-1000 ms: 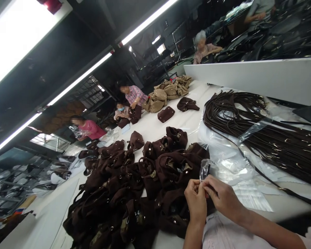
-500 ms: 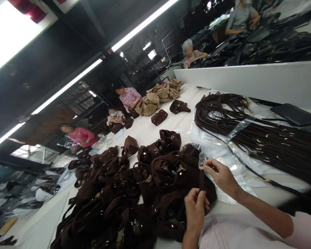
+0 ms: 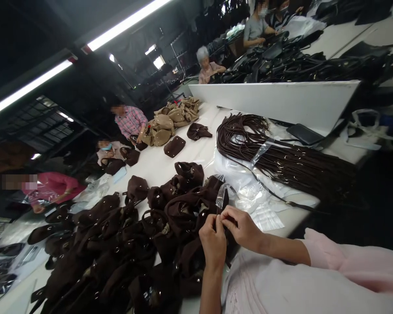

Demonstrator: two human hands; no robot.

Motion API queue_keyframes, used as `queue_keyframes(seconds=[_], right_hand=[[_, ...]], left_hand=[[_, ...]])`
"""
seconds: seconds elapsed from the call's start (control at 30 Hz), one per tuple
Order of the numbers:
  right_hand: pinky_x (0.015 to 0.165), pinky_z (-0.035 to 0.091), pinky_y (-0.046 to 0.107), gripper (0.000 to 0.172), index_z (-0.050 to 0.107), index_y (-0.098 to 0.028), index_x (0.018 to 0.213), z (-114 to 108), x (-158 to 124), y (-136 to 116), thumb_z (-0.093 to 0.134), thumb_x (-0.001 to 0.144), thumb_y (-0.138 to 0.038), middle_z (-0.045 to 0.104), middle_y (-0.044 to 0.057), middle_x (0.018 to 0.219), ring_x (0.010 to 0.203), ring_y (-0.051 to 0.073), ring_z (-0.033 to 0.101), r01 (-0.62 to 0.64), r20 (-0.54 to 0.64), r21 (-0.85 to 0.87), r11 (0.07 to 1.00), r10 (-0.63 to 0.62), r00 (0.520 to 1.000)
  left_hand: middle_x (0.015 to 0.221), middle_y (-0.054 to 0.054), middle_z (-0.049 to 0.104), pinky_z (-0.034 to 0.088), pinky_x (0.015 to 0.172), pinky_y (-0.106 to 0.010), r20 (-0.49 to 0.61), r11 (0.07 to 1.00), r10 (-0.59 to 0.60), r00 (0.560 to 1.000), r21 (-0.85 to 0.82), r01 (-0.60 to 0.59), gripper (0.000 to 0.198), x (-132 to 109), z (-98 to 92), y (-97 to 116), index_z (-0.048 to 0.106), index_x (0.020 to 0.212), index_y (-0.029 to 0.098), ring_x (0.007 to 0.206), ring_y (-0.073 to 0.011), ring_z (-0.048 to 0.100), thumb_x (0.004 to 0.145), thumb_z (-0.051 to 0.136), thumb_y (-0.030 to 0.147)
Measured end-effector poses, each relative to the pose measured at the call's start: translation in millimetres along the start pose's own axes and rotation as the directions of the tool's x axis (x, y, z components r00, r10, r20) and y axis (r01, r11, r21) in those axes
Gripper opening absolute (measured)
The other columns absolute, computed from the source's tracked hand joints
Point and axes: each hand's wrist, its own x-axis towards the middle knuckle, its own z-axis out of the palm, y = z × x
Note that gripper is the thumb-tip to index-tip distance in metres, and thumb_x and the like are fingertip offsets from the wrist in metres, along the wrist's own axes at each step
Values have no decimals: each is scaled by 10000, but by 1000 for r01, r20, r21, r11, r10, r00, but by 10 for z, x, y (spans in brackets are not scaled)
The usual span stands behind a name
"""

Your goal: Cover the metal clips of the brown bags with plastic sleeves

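My left hand (image 3: 212, 242) and my right hand (image 3: 241, 227) meet fingertip to fingertip over the near edge of the white table (image 3: 157, 168). Both pinch a narrow dark brown strap end with a small clear plastic sleeve (image 3: 221, 197) standing up from it. Just beyond my hands lies a big heap of dark brown bags (image 3: 131, 231). A bundle of dark brown straps (image 3: 281, 159) lies on clear plastic to the right.
Tan bags (image 3: 170, 120) and loose brown pieces (image 3: 174, 146) lie farther up the table. Several people sit along the left side and at the back. A white divider board (image 3: 275, 102) borders the right; black bags (image 3: 298, 61) are piled behind it. A dark flat case (image 3: 304, 134) rests beside it.
My hands were together, then pulled apart along the strap, and now are together again pinching its end. The view has swung right and downward.
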Motion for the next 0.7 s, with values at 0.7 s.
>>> queue_keyframes(seconds=[0.7], right_hand=[[608,481,255,143,577,-168,812,-175,87,202,514,918,-242,583,4,762,632,117,572,-181,89,28,983,178,980]], left_hand=[[633,24,532,332,570,-227,88,973,155,984,161,-168,279,-176,32,-53,574,739,178,554,-94,435,946,472,335]])
